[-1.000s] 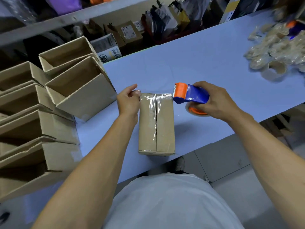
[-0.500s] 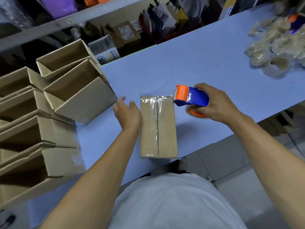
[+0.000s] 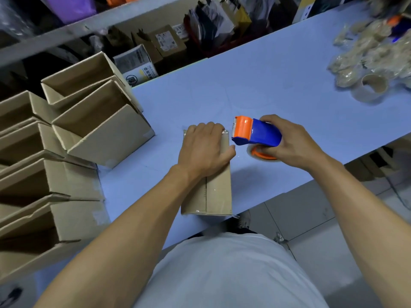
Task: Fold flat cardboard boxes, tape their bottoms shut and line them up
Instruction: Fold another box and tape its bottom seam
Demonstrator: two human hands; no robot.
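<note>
A small cardboard box [image 3: 216, 194] stands bottom-up near the front edge of the blue table [image 3: 255, 85], clear tape running along its centre seam. My left hand [image 3: 205, 150] lies on the box's far half, fingers reaching over the far edge, thumb spread toward the right. My right hand [image 3: 291, 142] grips a blue and orange tape dispenser [image 3: 255, 132] just right of the box's far corner, its orange head beside the box top.
Several folded open boxes [image 3: 66, 141] lie on their sides in a row along the table's left. A heap of used tape and an empty tape core [image 3: 370, 87] sit at the far right. Shelves with cartons stand behind the table.
My left hand moved from the box's left side onto its top and now presses the far half. The dispenser stayed beside the far right corner.
</note>
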